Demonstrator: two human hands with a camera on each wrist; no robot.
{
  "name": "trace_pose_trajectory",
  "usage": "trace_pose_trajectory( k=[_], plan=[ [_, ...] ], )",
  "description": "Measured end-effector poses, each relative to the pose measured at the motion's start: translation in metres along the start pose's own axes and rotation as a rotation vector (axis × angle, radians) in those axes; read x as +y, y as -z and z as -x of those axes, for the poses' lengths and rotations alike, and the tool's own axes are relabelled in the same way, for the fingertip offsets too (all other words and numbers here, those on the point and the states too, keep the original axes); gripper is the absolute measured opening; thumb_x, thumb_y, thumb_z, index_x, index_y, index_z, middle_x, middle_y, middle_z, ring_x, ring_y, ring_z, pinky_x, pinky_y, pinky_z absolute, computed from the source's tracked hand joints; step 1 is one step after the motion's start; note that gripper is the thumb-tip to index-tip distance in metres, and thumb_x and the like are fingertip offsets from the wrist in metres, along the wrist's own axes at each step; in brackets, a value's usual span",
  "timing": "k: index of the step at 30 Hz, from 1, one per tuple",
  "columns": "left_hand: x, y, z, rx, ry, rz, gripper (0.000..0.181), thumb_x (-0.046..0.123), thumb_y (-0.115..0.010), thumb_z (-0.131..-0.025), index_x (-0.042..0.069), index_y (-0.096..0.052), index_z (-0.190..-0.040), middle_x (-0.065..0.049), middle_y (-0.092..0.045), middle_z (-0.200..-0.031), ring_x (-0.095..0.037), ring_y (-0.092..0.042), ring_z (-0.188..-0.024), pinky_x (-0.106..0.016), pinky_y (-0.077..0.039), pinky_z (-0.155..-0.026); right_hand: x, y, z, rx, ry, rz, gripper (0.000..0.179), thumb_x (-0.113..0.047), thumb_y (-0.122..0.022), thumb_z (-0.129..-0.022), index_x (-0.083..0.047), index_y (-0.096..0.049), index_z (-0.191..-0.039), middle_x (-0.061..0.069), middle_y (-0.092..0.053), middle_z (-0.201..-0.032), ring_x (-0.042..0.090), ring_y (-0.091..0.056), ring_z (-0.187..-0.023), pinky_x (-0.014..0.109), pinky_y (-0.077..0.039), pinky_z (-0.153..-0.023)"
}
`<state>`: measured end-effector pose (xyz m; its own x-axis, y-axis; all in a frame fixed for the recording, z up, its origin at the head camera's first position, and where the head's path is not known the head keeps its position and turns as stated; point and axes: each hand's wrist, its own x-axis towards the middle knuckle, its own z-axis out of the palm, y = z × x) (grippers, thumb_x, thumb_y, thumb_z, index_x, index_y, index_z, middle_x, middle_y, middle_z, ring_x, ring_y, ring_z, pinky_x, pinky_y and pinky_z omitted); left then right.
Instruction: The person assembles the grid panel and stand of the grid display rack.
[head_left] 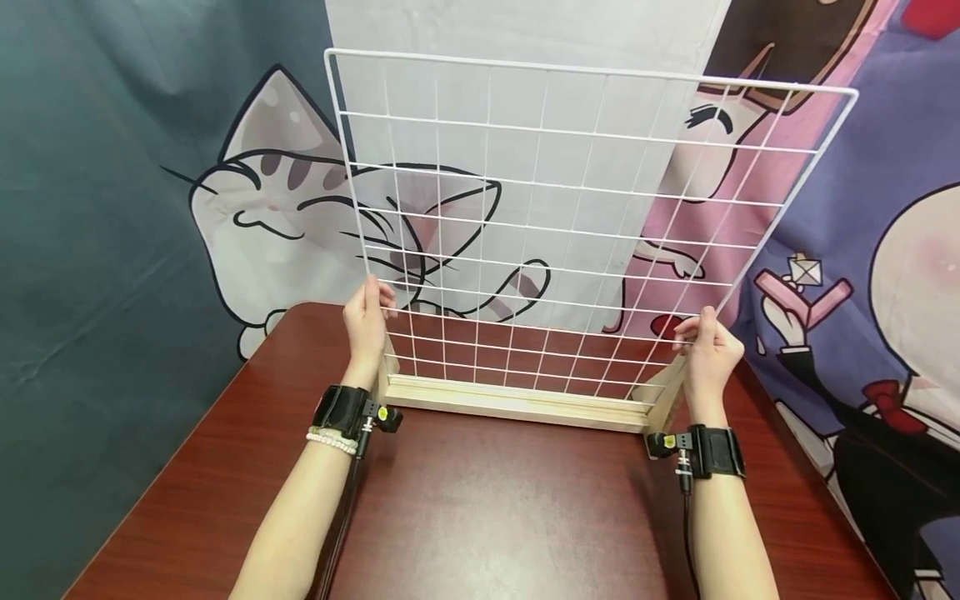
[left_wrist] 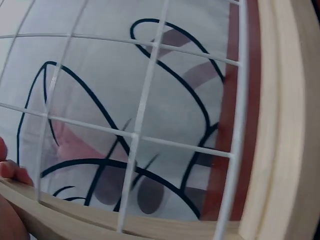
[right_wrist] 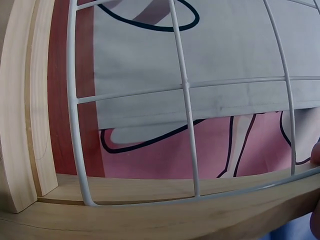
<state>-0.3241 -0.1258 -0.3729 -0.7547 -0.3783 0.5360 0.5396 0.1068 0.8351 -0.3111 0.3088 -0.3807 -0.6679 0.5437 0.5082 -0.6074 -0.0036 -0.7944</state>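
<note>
A white wire grid panel point(head_left: 525, 225) stands upright over a pale wooden frame point(head_left: 517, 402) that has a grooved bottom bar and two short side posts. My left hand point(head_left: 366, 323) grips the panel's left edge at the top of the left post. At the opposite edge, my right hand point(head_left: 710, 354) grips the panel near the right post. Both wrist views show the panel's lower wire point(left_wrist: 240, 95) beside the bottom bar, with a strip of tabletop visible between them. In the right wrist view, the panel's side wire runs along the grooved post point(right_wrist: 150, 212). Only fingertips point(left_wrist: 15, 172) show in the left wrist view.
The frame stands on a reddish-brown table point(head_left: 495, 508). Behind hangs a cloth backdrop point(head_left: 112, 208) with cartoon cats and figures. Wrist straps with small cameras and cables point(head_left: 686, 533) sit on both forearms.
</note>
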Motion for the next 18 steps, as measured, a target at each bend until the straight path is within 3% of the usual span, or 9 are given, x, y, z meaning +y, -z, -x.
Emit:
trace_pose_trajectory(
  k=[7,11,18],
  plan=[
    [-0.031,0.000,-0.021,-0.024,0.048,-0.023,0.051,0.032,-0.043,-0.103,-0.009,-0.061,-0.078,0.005,-0.053,-0.052,-0.006,-0.054,-0.043,-0.016,-0.047,-0.047,-0.011,-0.006,0.004,-0.007,-0.026,0.024,0.043,-0.016,-0.055,-0.098,-0.007,-0.065,-0.056,-0.004,-0.058,-0.046,0.004,-0.050,-0.036,0.014,-0.039,-0.037],
    [-0.034,0.000,-0.024,-0.051,0.025,-0.028,0.044,0.032,-0.045,-0.102,0.000,-0.062,-0.079,0.009,-0.054,-0.050,-0.009,-0.054,-0.044,-0.021,-0.048,-0.047,-0.017,-0.007,0.004,-0.016,-0.018,0.015,0.043,-0.015,-0.054,-0.098,-0.006,-0.064,-0.057,-0.004,-0.058,-0.046,0.004,-0.050,-0.036,0.014,-0.039,-0.037],
    [-0.043,-0.001,-0.020,-0.029,0.010,-0.079,0.040,0.021,-0.041,-0.104,-0.007,-0.062,-0.084,0.012,-0.053,-0.052,-0.003,-0.051,-0.044,-0.014,-0.043,-0.045,-0.004,0.000,-0.003,-0.014,-0.034,0.039,0.045,-0.013,-0.050,-0.098,-0.006,-0.064,-0.056,-0.004,-0.058,-0.045,0.006,-0.050,-0.035,0.015,-0.042,-0.037]
  ],
)
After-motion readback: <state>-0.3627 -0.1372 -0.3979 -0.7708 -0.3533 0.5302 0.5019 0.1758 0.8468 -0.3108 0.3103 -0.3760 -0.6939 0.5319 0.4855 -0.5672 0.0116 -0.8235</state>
